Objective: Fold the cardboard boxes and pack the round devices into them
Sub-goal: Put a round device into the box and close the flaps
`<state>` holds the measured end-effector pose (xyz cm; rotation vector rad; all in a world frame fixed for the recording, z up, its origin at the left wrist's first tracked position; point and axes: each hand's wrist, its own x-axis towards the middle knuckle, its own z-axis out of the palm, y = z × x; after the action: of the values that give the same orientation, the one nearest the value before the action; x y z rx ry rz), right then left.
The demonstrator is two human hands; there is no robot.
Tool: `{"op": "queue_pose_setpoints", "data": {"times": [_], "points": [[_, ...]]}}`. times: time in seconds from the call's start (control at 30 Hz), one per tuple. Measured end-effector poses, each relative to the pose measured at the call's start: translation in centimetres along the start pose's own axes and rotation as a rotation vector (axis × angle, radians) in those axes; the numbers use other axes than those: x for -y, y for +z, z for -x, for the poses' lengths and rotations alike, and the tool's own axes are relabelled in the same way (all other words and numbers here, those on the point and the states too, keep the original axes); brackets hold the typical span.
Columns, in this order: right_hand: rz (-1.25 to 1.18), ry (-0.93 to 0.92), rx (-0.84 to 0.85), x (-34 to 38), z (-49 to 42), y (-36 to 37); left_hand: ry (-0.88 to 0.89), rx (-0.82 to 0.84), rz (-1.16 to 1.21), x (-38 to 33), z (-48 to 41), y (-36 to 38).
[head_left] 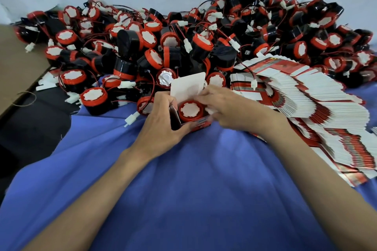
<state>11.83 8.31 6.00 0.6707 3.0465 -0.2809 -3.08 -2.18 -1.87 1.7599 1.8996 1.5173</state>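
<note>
Of the round device (188,110) only the red-rimmed top shows, its body hidden inside the box (201,123), whose front print is too blurred to read; the flat box stack (326,112) is cut by the right edge.

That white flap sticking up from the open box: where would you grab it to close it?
Pinch the flap by its free top edge, coming from above. It stands upright behind the device in the box, hinged at its base, and the left hand and right hand crowd the box's sides lower down.
</note>
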Motion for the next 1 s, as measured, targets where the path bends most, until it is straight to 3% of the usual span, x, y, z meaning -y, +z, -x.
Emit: {"op": "queue_pose_setpoints", "data": {"times": [0.13, 0.33, 0.5, 0.63, 0.83, 1.0], "points": [[0.113, -0.037, -0.282, -0.5, -0.4, 0.0, 0.047, -0.018, -0.009, 0.3, 0.0, 0.0], [0.033, -0.039, -0.484, -0.8, -0.4, 1.3, 0.054, -0.029, -0.015, 1.2, -0.2, -0.1], [0.035, -0.125, -0.514, -1.4, 1.0, 3.0, 0.144, 0.029, -0.108, 1.2, -0.1, 0.0], [0.133, -0.045, -0.569, -2.7, 2.2, 4.4, 0.168, 0.097, -0.165, 0.6, 0.2, 0.1], [-0.139, -0.028, -0.596, -1.2, 2.5, 5.9, 0.198, 0.008, -0.199, 0.0, 0.2, -0.2], [-0.341, 0.150, -0.674, 0.0, 2.5, 6.3, 0.048, -0.067, -0.121, -0.4, -0.1, 0.4]]}}
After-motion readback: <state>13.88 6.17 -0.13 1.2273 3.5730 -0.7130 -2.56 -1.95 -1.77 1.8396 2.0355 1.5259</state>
